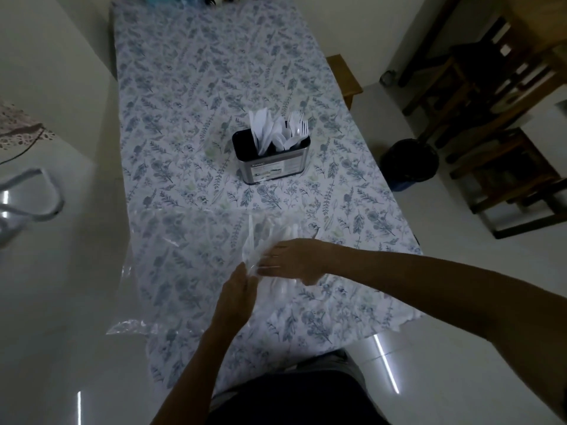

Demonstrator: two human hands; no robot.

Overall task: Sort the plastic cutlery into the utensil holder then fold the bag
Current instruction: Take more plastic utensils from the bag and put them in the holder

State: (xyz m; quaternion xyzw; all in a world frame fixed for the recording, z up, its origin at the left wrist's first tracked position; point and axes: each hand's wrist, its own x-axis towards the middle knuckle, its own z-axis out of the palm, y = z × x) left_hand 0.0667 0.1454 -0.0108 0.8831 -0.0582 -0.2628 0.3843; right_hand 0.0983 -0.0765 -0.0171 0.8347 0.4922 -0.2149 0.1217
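Observation:
A metal utensil holder (271, 162) stands upright in the middle of the table, packed with white plastic knives, spoons and forks (280, 130). A large clear plastic bag (184, 259) lies spread flat on the near left part of the table, its left edge hanging over the table side. Part of the bag is bunched up near its right end. My right hand (293, 262) lies palm down on that bunched part, fingers pointing left. My left hand (237, 294) stands edge-on against the bag just below it, fingers touching the plastic.
A floral tablecloth (190, 118) covers the long table. A dark bin (409, 162) and wooden chairs (491, 96) stand on the floor to the right. A metal chair frame (33, 194) sits at the left. Small items line the table's far end.

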